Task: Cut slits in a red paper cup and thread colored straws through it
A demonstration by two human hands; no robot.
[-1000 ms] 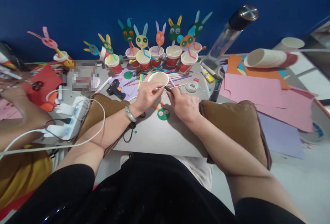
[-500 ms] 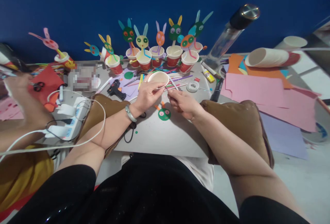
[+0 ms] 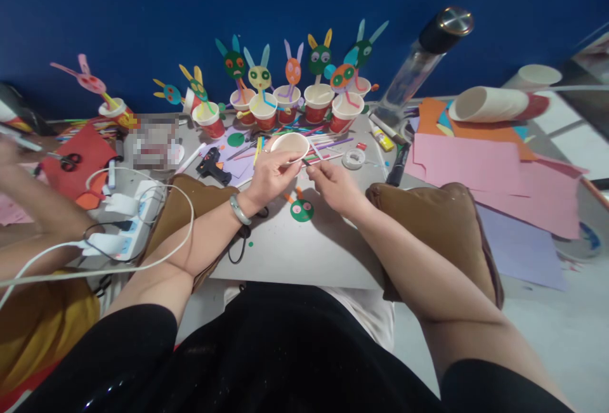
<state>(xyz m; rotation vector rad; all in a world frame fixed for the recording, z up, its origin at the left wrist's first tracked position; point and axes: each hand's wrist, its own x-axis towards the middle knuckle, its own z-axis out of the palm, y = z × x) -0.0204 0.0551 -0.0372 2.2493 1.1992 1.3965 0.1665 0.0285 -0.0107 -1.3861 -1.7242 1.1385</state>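
- At the middle of the table (image 3: 285,254), I have the cup (image 3: 289,144) in front of me, held just above the surface with its mouth turned up towards my view.
- My left hand (image 3: 273,177) is curled part-closed about the cup's left side, the thumb along the near side below the rim; a bracelet (image 3: 239,209) circles that wrist.
- My right hand (image 3: 335,184) is nearly closed, thumb and forefinger pinching a small dark tool (image 3: 306,162), the other fingers folded in. The tool's end points at the cup's near right side; from here I cannot tell whether the two touch.
- Just below both hands I see a green face (image 3: 301,211) with pink eyes and orange ears, flat on the table.
- Beyond the cup lie coloured sticks (image 3: 335,144), and behind them stands a row of rabbit cups (image 3: 264,120).
- Left of my left hand rests the glue gun (image 3: 214,167); right of the cup I have the tape (image 3: 353,159) and a glue bottle (image 3: 382,138).
- Farther right, pink paper (image 3: 469,162) lies in front of a stack of cups (image 3: 490,105).
- At far left, a co-worker's arm (image 3: 42,216) reaches in near the scissors (image 3: 70,162).
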